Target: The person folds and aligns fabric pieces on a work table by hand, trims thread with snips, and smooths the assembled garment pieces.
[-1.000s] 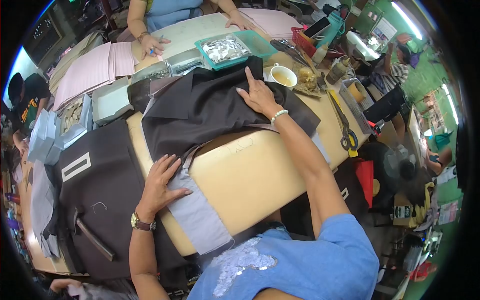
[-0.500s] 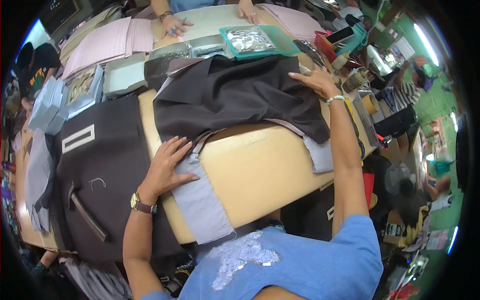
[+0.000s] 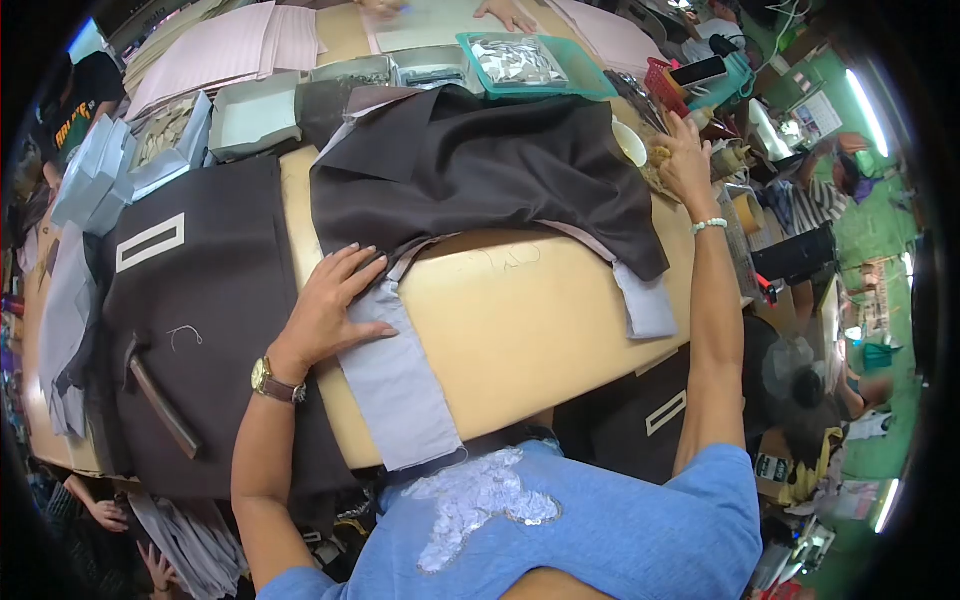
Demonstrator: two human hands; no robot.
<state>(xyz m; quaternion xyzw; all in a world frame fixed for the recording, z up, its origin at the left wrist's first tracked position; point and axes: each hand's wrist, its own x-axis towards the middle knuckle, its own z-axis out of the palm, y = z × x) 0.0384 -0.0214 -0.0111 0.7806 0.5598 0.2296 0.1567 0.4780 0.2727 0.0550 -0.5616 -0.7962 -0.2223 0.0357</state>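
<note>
Dark fabric (image 3: 480, 170) lies across the pale yellow board (image 3: 520, 330), with a grey fabric strip (image 3: 405, 390) reaching toward the front edge. My left hand (image 3: 335, 310) rests on the strip's upper end and the dark fabric's lower left edge, thumb and fingers spread. On the far right, my right hand (image 3: 686, 165) is at a yellowish-brown lump (image 3: 658, 158), beside a white cup (image 3: 630, 144). Its fingers are partly bent and apart at the tips; whether anything is between them is hidden. A second grey piece (image 3: 648, 303) shows under the fabric's right end.
A hammer (image 3: 163, 405) and a pale rectangular frame (image 3: 151, 242) lie on dark cloth at left. Beyond the fabric stand a teal tray (image 3: 590, 78) and a white box (image 3: 255, 115). A co-worker's hand (image 3: 507, 14) rests across the table. Bottles (image 3: 732, 160) stand right of my right hand.
My right hand has moved off the dark fabric, rightward past the cup to the brown lump. The fabric's right part now lies flatter. My left hand has stayed on the strip.
</note>
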